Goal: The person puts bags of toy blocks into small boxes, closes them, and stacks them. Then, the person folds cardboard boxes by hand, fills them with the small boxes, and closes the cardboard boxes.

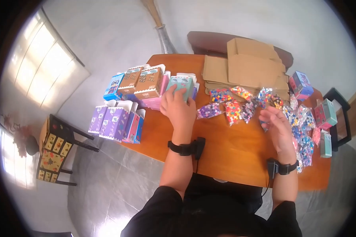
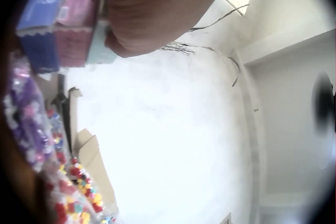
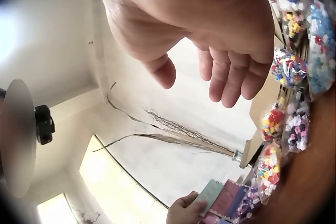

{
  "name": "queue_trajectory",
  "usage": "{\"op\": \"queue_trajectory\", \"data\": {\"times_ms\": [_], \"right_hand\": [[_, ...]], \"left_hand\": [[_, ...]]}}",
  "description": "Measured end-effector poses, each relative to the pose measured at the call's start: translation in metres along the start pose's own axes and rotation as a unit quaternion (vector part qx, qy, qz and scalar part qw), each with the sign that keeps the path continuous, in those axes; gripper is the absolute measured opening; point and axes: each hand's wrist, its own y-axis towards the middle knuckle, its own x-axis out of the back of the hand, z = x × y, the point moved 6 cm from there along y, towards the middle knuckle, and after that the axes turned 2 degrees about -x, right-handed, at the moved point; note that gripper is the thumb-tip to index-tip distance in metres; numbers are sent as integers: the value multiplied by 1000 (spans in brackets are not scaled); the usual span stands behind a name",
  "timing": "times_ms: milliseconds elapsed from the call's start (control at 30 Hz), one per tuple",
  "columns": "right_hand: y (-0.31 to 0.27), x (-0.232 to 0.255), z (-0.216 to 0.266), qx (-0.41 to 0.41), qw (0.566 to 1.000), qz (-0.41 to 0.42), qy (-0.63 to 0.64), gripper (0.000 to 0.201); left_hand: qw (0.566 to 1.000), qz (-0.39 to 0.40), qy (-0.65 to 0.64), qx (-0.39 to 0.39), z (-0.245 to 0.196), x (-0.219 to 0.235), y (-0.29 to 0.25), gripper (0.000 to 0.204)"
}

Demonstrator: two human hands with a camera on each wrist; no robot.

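left hand [image 1: 178, 108] is gripping the mint carton [image 1: 185, 81] at ten o'clock on the bench [image 1: 225, 144]; right hand [image 1: 279, 128] is hovering open, three o'clock. likely light, crushable card is favouring a gentle side-edge hold.

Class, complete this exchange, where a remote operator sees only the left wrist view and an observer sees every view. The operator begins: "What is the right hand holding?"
Observer: Nothing; the right hand is empty.
Operator: Which boxes on the person's left stand nearer the person than the brown boxes?
Observer: Purple boxes.
Operator: What furniture stands left of the table?
Observer: A small decorated cabinet on dark legs.
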Motion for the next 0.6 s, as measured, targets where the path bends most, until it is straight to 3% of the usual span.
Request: {"op": "queue_trajectory", "data": {"times_ms": [133, 233, 300, 333, 400, 467, 533, 600], "right_hand": [[-7, 1, -10, -31, 1000, -2, 2, 39], [-3, -9, -19, -67, 997, 43, -17, 47], [-7, -19, -24, -61, 995, 71, 37, 52], [-10, -29, -24, -59, 988, 108, 90, 58], [-11, -41, -28, -72, 988, 76, 116, 62], [-9, -38, -32, -86, 985, 49, 143, 68], [-4, -26, -26, 26, 999, -9, 18, 71], [-6, -23, -18, 33, 999, 17, -14, 75]], "left_hand": [[1000, -2, 2, 1, -10, -2, 1, 32], [990, -45, -97, -87, -35, 10, -8, 32], [942, 30, -289, -169, -70, 9, -23, 34], [915, 58, -329, -226, -89, 9, -32, 34], [864, 144, -356, -326, -117, 1, -55, 38], [843, 194, -390, -314, -124, 1, -60, 42], [822, 244, -417, -302, -125, -7, -65, 47], [746, 264, -606, -87, -101, -30, -65, 52]]}}
